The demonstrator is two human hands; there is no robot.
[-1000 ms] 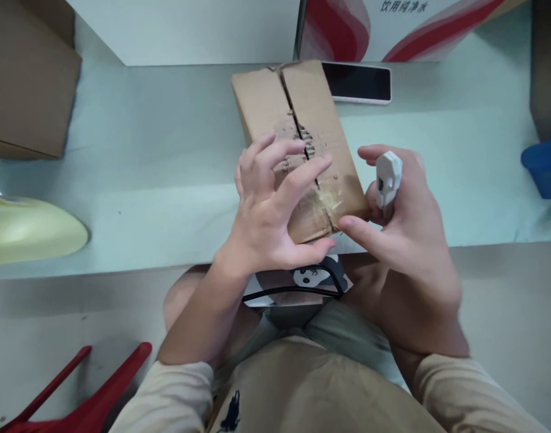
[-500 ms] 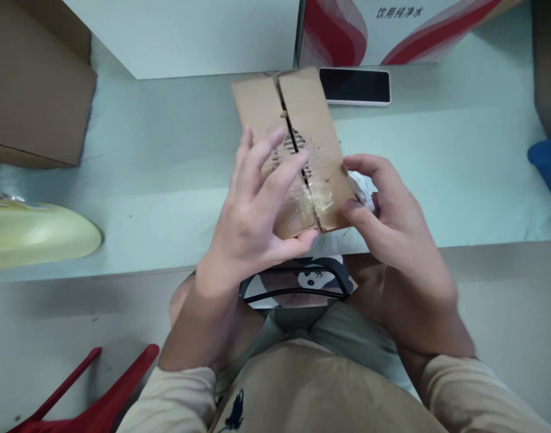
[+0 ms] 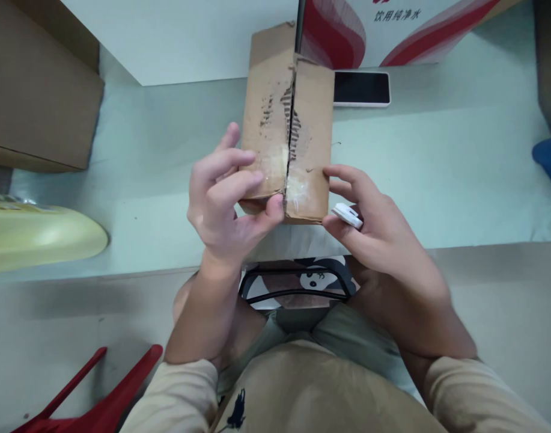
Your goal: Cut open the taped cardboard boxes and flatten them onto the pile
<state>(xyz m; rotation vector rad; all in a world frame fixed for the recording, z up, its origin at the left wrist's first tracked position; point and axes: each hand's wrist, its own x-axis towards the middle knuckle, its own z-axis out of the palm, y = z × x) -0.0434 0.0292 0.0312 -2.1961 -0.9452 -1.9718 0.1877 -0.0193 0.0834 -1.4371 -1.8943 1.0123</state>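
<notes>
A small brown cardboard box (image 3: 313,120) is held above the table, its two top flaps parted along a dark seam, the left flap lifted. Clear tape and torn patches show on the flaps. My left hand (image 3: 230,195) grips the left flap's near edge between thumb and fingers. With fingertips and thumb on the near right side of the box, my right hand (image 3: 369,219) steadies it. A small white object (image 3: 347,215) sits within my right hand, between thumb and palm.
A phone (image 3: 363,88) lies beyond the box, before a red and white carton (image 3: 410,36). Behind stands a white box (image 3: 189,42). Brown cartons (image 3: 36,90) and a yellow container (image 3: 45,237) are at left. A blue object (image 3: 550,162) is at the right edge.
My left hand has moved left and taken hold of the left flap, which is raised, widening the seam. The box has turned more upright in view. The white object shows more clearly.
</notes>
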